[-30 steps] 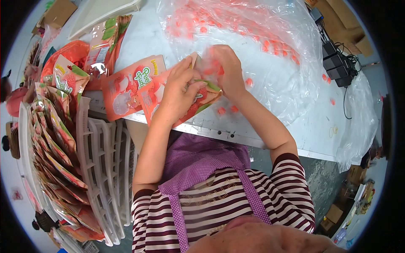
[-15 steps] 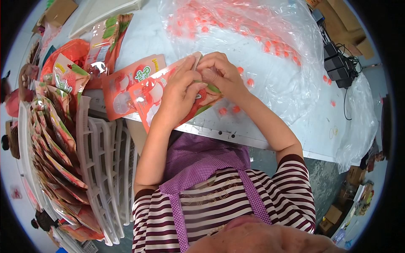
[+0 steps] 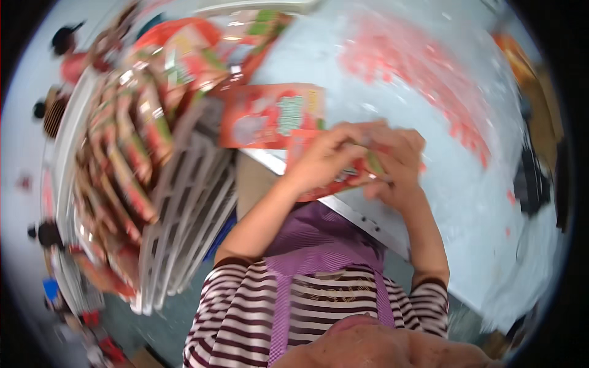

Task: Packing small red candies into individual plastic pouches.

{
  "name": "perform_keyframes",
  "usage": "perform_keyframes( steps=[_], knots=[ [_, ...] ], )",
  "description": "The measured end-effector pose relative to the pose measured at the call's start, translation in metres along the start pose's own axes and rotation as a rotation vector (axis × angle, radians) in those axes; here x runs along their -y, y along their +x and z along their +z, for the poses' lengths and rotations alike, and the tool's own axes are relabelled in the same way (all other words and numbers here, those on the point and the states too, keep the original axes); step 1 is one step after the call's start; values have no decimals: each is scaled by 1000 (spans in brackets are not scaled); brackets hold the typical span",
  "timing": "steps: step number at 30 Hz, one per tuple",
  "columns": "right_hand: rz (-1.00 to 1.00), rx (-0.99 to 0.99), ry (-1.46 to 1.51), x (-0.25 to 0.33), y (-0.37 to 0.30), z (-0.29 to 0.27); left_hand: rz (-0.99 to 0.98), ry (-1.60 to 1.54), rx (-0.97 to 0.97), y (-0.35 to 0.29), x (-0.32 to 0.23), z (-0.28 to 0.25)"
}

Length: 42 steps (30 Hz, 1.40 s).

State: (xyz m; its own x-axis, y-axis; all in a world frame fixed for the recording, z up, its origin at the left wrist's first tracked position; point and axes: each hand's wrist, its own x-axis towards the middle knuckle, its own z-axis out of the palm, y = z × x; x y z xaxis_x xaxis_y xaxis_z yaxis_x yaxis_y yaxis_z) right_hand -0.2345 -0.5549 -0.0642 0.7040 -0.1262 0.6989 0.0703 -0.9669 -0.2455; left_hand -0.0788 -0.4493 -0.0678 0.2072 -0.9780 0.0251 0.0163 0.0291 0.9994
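A red snack pouch (image 3: 330, 189) with a green patch is between my hands above the table's front edge. My left hand (image 3: 326, 154) is closed on its upper part, thumb on the front. My right hand (image 3: 402, 162) has its fingers curled round the pouch's right end, smeared by motion. Whether anything else is in that hand is hidden. Left of them, a flat red pouch (image 3: 270, 116) lies on the table, its right corner close to the held one.
A white plastic crate (image 3: 153, 245) full of upright filled pouches (image 3: 119, 153) stands at the left. More pouches (image 3: 248, 46) lie behind it. Clear plastic sheeting with small red pieces (image 3: 423, 73) covers the far right table. Black adapters (image 3: 532, 178) sit at the right edge.
The whole view has swung, so the scene sits further right and is blurred. My right hand has shifted from the pouch's top edge to its right end, further from my left hand.
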Motion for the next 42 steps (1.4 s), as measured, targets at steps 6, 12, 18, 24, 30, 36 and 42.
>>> perform_keyframes(
  steps=[6,12,18,24,30,36,42],
  knots=[
    [110,428,299,18,12,-12,197,-164,80,-9,-9,8],
    [-40,194,365,21,28,-11,231,-34,50,-15,-17,-14],
    [337,98,167,-18,-19,-43,388,-183,-106,-20,-18,-42],
    [555,617,-249,-8,-69,-11,452,-60,-101,-12,-4,-42],
    [510,540,-294,-5,-71,7,424,1,-35,-11,-9,-32],
    [527,474,-274,-10,-75,10,477,-11,-4,-10,-12,-29],
    [594,538,-365,-11,-70,14,481,-15,-7,-9,-14,-26]
  ],
)
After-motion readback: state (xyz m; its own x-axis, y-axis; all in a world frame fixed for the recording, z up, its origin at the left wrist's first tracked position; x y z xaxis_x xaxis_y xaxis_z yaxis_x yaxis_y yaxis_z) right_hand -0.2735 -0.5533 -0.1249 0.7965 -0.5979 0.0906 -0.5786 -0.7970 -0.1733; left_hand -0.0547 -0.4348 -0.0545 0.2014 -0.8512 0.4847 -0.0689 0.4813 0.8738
